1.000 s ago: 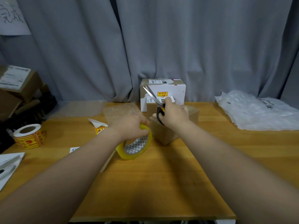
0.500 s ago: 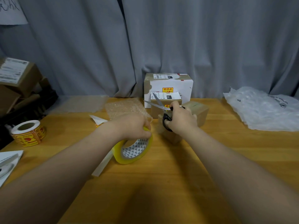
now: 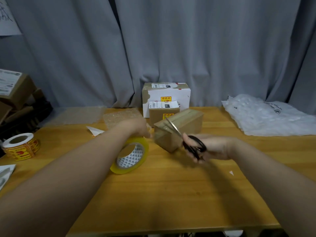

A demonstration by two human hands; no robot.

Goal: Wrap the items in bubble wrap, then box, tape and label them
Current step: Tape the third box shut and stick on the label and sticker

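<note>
A small brown cardboard box (image 3: 184, 125) lies on the wooden table (image 3: 171, 194), with clear tape along its top seam. My left hand (image 3: 135, 127) grips the top of a yellow roll of clear tape (image 3: 130, 155) that stands on edge just left of the box. My right hand (image 3: 210, 147) holds black-handled scissors (image 3: 189, 142) to the right of the box's near corner. Their blades point up and left across the box's front edge.
Two labelled boxes (image 3: 165, 98) stand stacked behind the small box by the grey curtain. Bubble wrap sheets (image 3: 119, 117) lie at the back left, a plastic bag pile (image 3: 266, 117) at the right. A roll of red-yellow labels (image 3: 21, 146) sits at the left edge.
My right hand has pulled the scissors away from above the box, rightward and toward me. The box now shows fully. My left hand still holds the tape roll.
</note>
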